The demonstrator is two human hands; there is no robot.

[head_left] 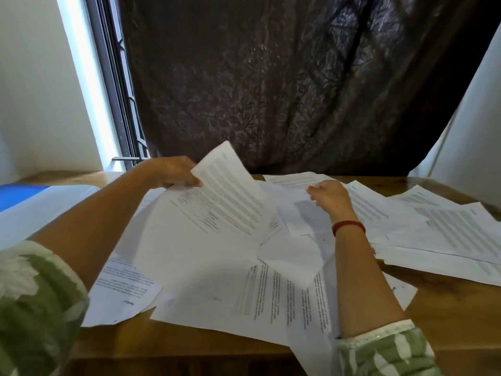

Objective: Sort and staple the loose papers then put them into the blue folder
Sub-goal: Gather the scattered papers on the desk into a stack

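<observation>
Gripping a lifted sheet (225,191) with the left hand (173,172); right hand (329,198) curled, hold unclear

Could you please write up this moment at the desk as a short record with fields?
Surface: wooden table
Loose papers: scattered and overlapping across the table, unsorted
Left hand: holds one printed sheet lifted above the pile
Right hand: over the far papers, fingers curled; whether it grips a sheet is unclear
Blue folder: far left edge, only a corner visible
Backdrop: dark curtain
</observation>
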